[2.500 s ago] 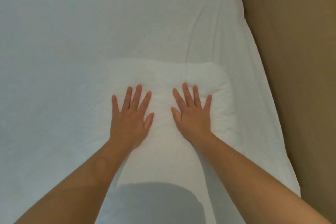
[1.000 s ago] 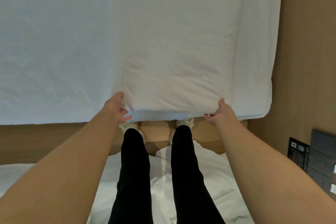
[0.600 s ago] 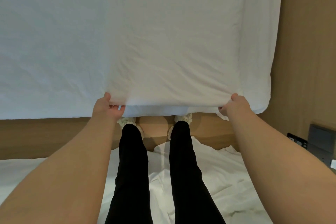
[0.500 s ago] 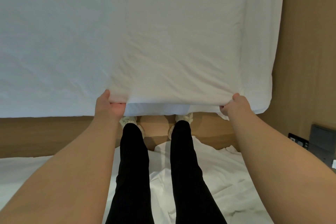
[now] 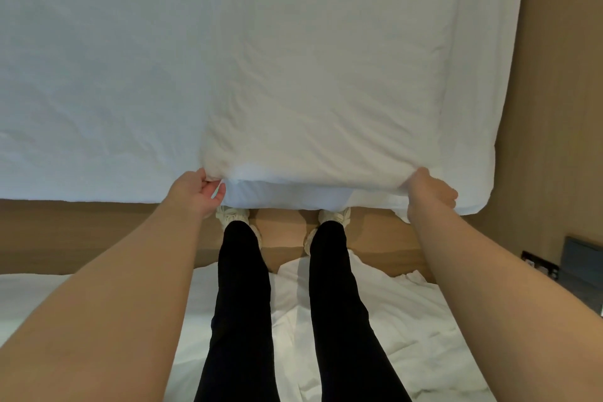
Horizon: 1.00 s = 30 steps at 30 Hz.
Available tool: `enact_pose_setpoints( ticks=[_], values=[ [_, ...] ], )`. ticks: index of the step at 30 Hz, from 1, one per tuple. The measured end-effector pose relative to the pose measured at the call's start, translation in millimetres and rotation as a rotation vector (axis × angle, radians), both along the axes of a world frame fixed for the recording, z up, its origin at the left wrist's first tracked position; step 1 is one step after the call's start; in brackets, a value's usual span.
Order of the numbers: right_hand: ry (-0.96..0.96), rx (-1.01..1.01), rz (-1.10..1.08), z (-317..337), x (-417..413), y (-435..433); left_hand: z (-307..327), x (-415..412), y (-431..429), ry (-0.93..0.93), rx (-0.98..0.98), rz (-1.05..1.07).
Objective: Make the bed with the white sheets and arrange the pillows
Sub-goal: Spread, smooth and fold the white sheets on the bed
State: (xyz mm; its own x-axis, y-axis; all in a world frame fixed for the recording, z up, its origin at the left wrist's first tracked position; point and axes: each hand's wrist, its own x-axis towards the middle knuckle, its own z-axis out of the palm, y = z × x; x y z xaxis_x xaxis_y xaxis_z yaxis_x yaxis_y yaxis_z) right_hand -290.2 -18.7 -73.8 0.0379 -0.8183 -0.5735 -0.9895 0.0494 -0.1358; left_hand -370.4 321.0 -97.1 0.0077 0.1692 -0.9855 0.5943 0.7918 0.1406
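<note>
A white pillow [image 5: 326, 114] lies on the white-sheeted bed [image 5: 98, 75], at its near right corner. My left hand [image 5: 195, 192] pinches the pillow's near left corner, with the thumb under the edge. At the near right corner, my right hand [image 5: 427, 192] curls round the pillow's edge. The pillow's near edge is lifted a little off the mattress, and the sheet shows beneath it.
I stand in the gap between two beds, on a wooden floor [image 5: 284, 232]. Crumpled white bedding [image 5: 391, 320] lies on the second bed behind my legs. A wood-panel wall [image 5: 561, 108] runs along the right, with a dark switch panel [image 5: 580, 264] low on it.
2.5 s ago both palms pressed flat on the pillow. The view then tilted down and both hands took the pillow's near corners; since 0.5 s ago they keep that grip, with the edge slightly raised.
</note>
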Motion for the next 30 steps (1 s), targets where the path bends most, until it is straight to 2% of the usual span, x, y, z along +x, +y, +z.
enact_pose_setpoints(
  ticks=[2,3,5,7,10,12,18,25,30],
  values=[
    [0.024,-0.147,0.460,4.2,2.0,12.8,-4.8,-6.4,9.5,-0.003,-0.116,0.011],
    [-0.023,-0.158,0.663,4.4,7.3,23.9,-5.5,-7.4,15.3,0.007,-0.137,0.032],
    [-0.115,-0.122,1.011,8.5,30.8,55.8,-9.2,-8.7,20.1,0.006,-0.166,0.038],
    [-0.123,-0.057,1.342,4.4,55.6,93.0,-8.1,-9.0,21.3,-0.020,-0.189,0.018],
    [-0.111,-0.010,1.732,2.3,89.5,158.8,-9.0,-13.0,22.4,-0.036,-0.198,0.024],
    [-0.102,-0.052,1.888,-5.0,112.0,199.7,-11.0,-14.6,26.1,-0.044,-0.219,0.060],
    [-0.052,-0.206,2.073,-31.8,211.1,294.6,-31.5,-2.4,31.6,-0.055,-0.362,0.173],
    [-0.015,-0.289,2.034,-50.6,303.2,348.7,-37.6,2.1,31.1,-0.100,-0.369,0.289],
    [-0.052,-0.349,1.956,-61.8,322.5,367.5,-41.6,6.8,39.0,-0.107,-0.375,0.423]
  ],
)
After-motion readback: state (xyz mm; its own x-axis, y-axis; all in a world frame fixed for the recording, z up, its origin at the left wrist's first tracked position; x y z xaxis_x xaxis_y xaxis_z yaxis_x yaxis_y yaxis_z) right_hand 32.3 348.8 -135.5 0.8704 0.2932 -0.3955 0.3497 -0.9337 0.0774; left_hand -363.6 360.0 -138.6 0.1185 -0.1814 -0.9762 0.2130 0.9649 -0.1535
